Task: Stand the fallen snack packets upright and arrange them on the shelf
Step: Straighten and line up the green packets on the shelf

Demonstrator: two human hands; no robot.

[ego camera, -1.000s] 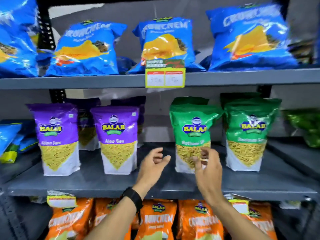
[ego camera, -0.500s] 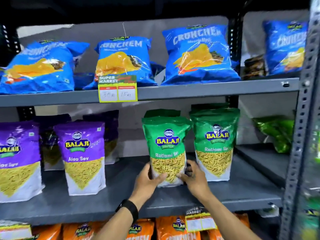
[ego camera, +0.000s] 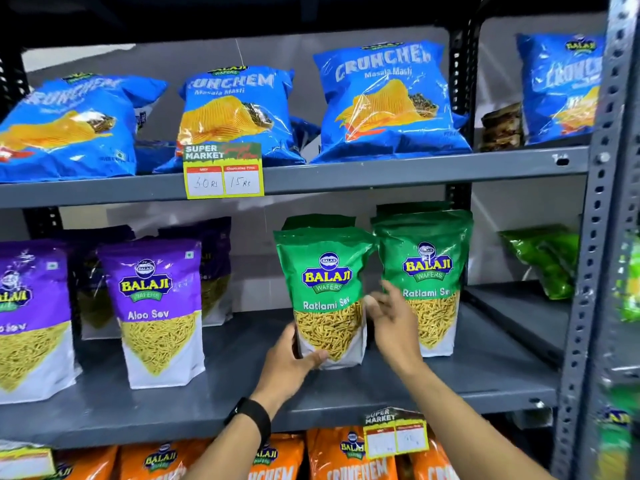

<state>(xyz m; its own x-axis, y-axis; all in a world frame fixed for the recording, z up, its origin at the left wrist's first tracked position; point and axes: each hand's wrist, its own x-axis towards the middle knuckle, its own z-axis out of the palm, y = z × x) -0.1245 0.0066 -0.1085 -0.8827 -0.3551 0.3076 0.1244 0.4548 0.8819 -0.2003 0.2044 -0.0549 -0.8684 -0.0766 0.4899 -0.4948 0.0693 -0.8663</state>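
The left hand [ego camera: 294, 362] has its grip closed around the base of the green packet [ego camera: 327, 296], steadying it upright near the shelf's [ego camera: 450, 379] front edge. The right hand [ego camera: 394, 323] is spread open beside it, holding nothing, likely ready to square it up.

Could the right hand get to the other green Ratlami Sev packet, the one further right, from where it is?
Probably yes: the right hand is already just in front of that green packet, with nothing between them.
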